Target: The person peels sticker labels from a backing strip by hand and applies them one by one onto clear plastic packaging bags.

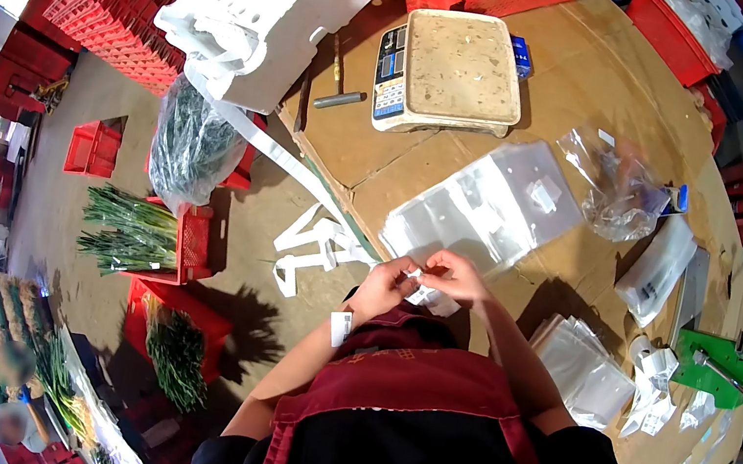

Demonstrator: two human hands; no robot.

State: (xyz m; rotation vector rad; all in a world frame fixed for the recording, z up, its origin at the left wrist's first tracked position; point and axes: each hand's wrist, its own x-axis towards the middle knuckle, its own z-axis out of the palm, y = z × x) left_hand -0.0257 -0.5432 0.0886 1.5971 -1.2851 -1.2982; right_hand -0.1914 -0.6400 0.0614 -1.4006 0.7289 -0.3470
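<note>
Fingertips of left hand (385, 286) and right hand (455, 277) appear to pinch a small white label (414, 275) between them at the near table edge (367, 243) — handling judged unfinished. Just beyond, flat clear plastic bags (465, 207) lie apparently unfilled. Left, a red plastic crate (194, 246) holds long green stalks (129, 224); farther, a clear plastic sack (194, 141) contains dark greens.

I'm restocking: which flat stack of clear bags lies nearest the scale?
The bag stack between the scale and the right hand; the other stack, lower right in the picture, lies farther off.
</note>
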